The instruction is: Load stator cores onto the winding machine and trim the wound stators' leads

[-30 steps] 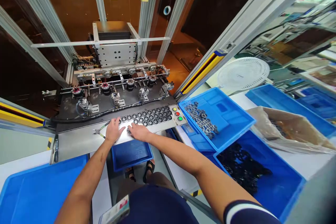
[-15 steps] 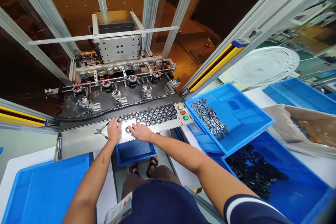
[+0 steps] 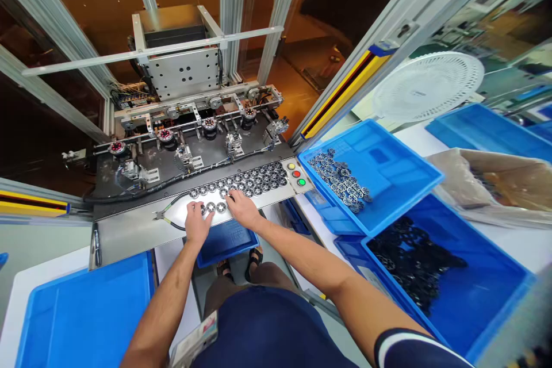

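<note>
Small round silver-and-black spoked parts [image 3: 259, 181] stand packed in rows along the metal ledge, with a shorter front row [image 3: 211, 207] nearer me. At the left end of that front row, my left hand [image 3: 198, 224] has its thumb and fingertips closed round one spoked part [image 3: 203, 209]. My right hand [image 3: 244, 210] reaches in from the right, its fingers bent down on another part at the row's other end, mostly hidden by the fingers. Side cutters [image 3: 160, 214] with green-and-black handles lie left of my left hand.
Behind the ledge is a machine fixture [image 3: 209, 126] with several round stations. Push buttons [image 3: 296, 174] sit at the ledge's right end. Blue bins hold spoked parts [image 3: 338, 181] and black pieces [image 3: 416, 267]. A pen [image 3: 97, 246] lies far left; a white fan [image 3: 426, 89] stands right.
My left hand has moved right and down, from the back row to the front row. My right hand has shifted right. More parts now show in the front row. The camera view has shifted.
</note>
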`<state>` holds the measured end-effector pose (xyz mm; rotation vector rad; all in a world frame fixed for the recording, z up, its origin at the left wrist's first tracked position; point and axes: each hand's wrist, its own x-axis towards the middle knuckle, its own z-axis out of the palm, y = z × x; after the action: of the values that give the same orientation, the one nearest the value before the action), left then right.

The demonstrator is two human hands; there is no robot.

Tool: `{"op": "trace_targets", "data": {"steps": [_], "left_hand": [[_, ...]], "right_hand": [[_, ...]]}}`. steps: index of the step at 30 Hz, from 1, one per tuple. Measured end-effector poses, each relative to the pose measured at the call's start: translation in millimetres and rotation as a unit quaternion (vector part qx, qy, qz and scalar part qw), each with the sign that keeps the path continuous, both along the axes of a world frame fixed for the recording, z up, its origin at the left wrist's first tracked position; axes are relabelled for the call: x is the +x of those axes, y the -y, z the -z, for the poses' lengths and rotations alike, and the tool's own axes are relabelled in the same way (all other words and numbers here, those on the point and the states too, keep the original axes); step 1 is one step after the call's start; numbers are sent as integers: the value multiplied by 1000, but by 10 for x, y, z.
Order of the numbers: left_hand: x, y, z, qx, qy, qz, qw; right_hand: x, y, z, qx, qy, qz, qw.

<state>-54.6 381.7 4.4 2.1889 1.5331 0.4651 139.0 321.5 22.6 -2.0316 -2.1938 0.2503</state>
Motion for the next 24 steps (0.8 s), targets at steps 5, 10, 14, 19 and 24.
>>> {"op": "trace_targets", "data": {"steps": [5, 10, 14, 19, 24], "left_hand": [[165, -135, 128, 28, 45, -11, 999], [215, -226, 201, 50, 106, -14, 993], [195, -265, 225, 59, 145, -20, 988], [73, -243, 179, 68, 141, -20, 987], [110, -155, 125, 69, 113, 67, 989]], "right_hand": [[-177, 244, -6, -13, -16, -43, 999], [-345, 270, -26, -14, -19, -37, 999], [-427, 168, -59, -19, -27, -6, 999], [-509, 214, -88, -26, -60, 7, 998], [-454, 806, -57, -58, -110, 3, 992]]}}
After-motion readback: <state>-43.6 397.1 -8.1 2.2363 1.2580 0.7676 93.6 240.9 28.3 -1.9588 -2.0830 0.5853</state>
